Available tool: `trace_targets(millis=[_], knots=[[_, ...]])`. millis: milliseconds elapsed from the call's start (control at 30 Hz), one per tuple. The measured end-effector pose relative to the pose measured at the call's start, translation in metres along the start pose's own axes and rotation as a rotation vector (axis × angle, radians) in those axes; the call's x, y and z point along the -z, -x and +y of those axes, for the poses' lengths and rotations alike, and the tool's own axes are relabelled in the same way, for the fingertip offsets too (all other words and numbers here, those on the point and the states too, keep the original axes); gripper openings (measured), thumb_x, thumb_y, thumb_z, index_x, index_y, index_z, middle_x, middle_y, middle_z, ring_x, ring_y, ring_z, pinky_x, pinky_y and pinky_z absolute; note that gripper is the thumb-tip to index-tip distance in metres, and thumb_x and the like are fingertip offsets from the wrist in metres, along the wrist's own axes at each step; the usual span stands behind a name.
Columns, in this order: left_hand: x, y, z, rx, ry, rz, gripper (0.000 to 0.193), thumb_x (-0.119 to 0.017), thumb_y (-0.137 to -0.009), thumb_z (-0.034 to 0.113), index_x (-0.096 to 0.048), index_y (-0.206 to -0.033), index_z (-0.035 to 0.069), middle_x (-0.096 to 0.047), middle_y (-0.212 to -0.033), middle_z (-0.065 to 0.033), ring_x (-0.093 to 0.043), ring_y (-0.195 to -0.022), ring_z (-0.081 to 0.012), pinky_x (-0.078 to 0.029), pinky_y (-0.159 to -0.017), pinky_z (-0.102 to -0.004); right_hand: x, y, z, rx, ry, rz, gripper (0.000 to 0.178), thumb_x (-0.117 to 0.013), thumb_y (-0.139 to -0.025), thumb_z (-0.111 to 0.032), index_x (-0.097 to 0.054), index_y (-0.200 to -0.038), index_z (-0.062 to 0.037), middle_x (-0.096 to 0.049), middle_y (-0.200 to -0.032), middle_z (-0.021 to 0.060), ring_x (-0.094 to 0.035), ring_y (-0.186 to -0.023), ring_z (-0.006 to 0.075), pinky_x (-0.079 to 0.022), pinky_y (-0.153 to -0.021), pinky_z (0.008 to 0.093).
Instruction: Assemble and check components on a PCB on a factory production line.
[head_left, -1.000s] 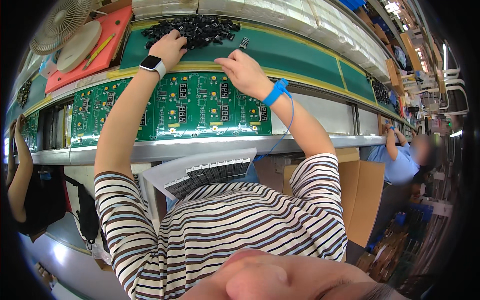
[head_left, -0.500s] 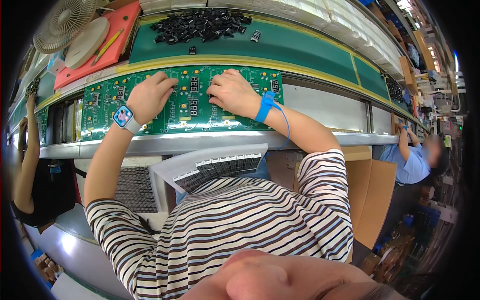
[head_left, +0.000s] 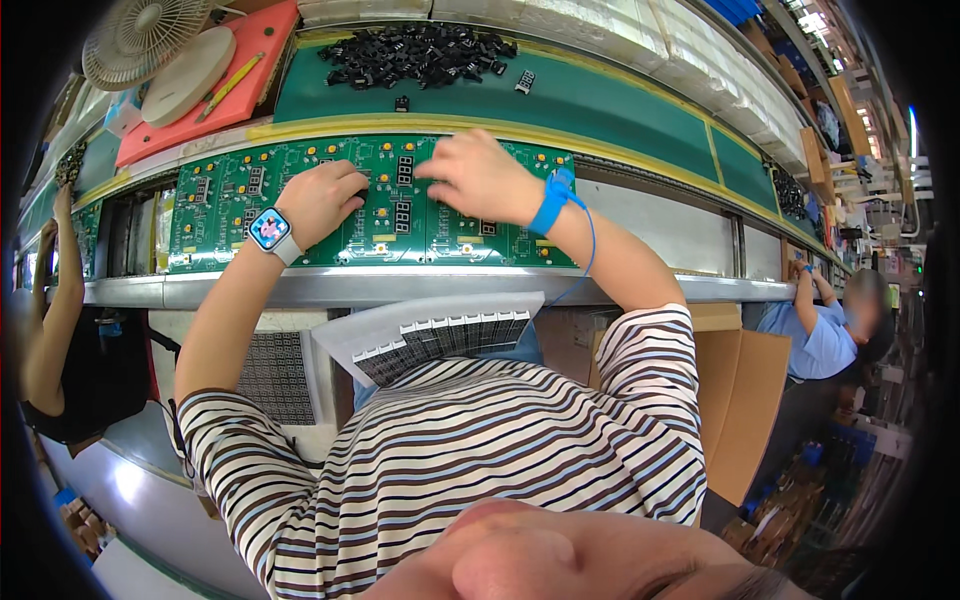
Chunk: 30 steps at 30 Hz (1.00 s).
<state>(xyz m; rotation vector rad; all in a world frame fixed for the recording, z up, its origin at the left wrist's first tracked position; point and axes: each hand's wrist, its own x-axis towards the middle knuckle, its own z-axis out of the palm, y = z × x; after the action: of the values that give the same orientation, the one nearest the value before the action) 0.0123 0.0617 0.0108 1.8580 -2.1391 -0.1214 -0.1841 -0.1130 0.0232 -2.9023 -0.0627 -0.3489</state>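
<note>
A long green circuit board [head_left: 340, 245] lies before me, fitted with black digit displays and small yellow-topped buttons. My left hand [head_left: 322, 205], with a smartwatch [head_left: 269, 230] at its wrist, rests over the board's middle. Its fingers are curled together, and whatever they hold is hidden. My right hand [head_left: 487, 178] hovers at the right part, slightly blurred. Thumb and forefinger stand apart there, pointing at an upper digit display [head_left: 405, 170], with nothing visible between them. Below that sits a second digit display [head_left: 403, 216]. A blue wrist strap [head_left: 550, 201] with a cord circles my right wrist.
Beyond the board, a green mat [head_left: 620, 120] bears a heap of black parts [head_left: 415, 55] and a loose digit display [head_left: 525, 81]. A fan [head_left: 145, 40] and red foam sheet [head_left: 215, 90] stand far left. Co-workers sit at both sides; a cardboard box [head_left: 745, 400] is lower right.
My right hand's thumb and forefinger have spread apart, and the hand has shifted slightly. My left hand has moved down and right over the board. The whole view has shifted slightly.
</note>
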Motion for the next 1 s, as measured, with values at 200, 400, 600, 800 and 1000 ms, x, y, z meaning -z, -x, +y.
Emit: trace_targets(millis=[200,400,600,800,1000], knots=[[-0.001,-0.003,0.005,0.046,-0.012,0.008,0.018,-0.065,-0.078,0.012,-0.060,-0.094,0.007,-0.060,-0.092,-0.0084,-0.060,-0.086,-0.0287,-0.051,-0.072,-0.0379,-0.036,-0.061,0.054,-0.128,0.062,0.265,0.019,-0.062,-0.080,-0.020,-0.067,-0.098,-0.0152,-0.060,-0.089,0.0071,-0.059,-0.087,0.0264,-0.046,-0.077,0.0406],[0.004,-0.006,0.009,0.045,0.015,-0.065,0.018,-0.065,-0.078,0.013,-0.060,-0.095,0.007,-0.061,-0.092,-0.0082,-0.060,-0.086,-0.0284,-0.051,-0.072,-0.0380,-0.040,-0.069,0.070,-0.117,-0.061,0.193,0.016,-0.062,-0.081,-0.022,-0.065,-0.092,-0.0107,-0.061,-0.089,0.0092,-0.059,-0.088,0.0292,-0.048,-0.077,0.0406],[0.005,-0.005,0.007,0.062,0.004,-0.052,0.018,-0.065,-0.078,0.013,-0.061,-0.095,0.007,-0.061,-0.092,-0.0081,-0.060,-0.086,-0.0285,-0.051,-0.072,-0.0381,0.014,-0.014,0.043,-0.288,-0.239,0.130,0.021,-0.062,-0.083,-0.024,-0.063,-0.092,-0.0059,-0.064,-0.090,0.0118,-0.060,-0.087,0.0313,-0.048,-0.076,0.0410],[0.002,-0.004,0.001,0.016,-0.011,-0.005,0.017,-0.065,-0.079,0.015,-0.061,-0.094,0.008,-0.060,-0.090,-0.0072,-0.061,-0.086,-0.0269,-0.052,-0.071,-0.0375,0.048,0.053,0.026,-0.210,-0.197,0.138,0.024,-0.058,-0.088,-0.019,-0.061,-0.106,-0.0033,-0.063,-0.092,0.0130,-0.059,-0.087,0.0308,-0.047,-0.076,0.0372],[0.002,-0.007,0.006,0.026,-0.031,-0.053,0.018,-0.064,-0.079,0.015,-0.060,-0.096,0.008,-0.061,-0.091,-0.0077,-0.061,-0.086,-0.0273,-0.051,-0.072,-0.0373,0.059,0.090,0.008,-0.554,-0.388,0.201,0.026,-0.061,-0.088,-0.016,-0.059,-0.110,-0.0025,-0.063,-0.089,0.0120,-0.060,-0.077,0.0285,-0.048,-0.071,0.0349]])
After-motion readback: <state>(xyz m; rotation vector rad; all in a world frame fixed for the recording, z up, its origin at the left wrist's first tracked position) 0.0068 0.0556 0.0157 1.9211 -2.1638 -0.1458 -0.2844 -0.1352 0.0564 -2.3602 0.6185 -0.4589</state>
